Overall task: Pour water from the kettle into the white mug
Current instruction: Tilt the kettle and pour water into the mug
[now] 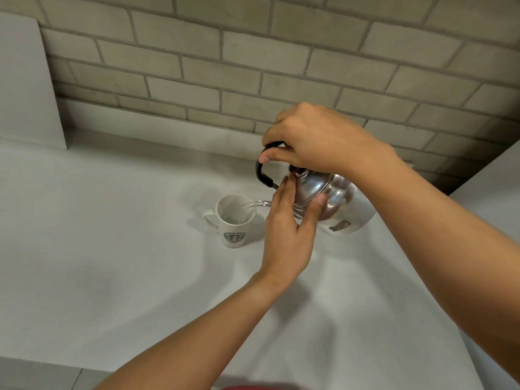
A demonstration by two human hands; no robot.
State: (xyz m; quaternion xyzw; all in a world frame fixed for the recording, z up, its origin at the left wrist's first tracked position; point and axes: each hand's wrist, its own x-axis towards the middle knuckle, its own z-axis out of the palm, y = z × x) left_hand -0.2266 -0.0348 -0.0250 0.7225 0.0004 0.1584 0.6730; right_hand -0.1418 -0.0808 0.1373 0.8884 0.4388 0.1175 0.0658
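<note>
A shiny steel kettle (334, 192) with a black arched handle hangs tilted to the left above the white counter. My right hand (315, 136) grips that handle from above. My left hand (287, 229) presses its fingers and thumb against the kettle's lid and front, hiding most of the spout. A thin stream of water (253, 204) runs from the spout into the white mug (233, 220). The mug stands upright on the counter just left of the kettle, its handle pointing left and a green round logo facing me.
The white counter (112, 249) runs back to a pale brick wall (225, 66). A white panel (25, 85) stands at the far left. The counter's front edge lies at the bottom left, and a raised white surface (489, 175) sits at the right.
</note>
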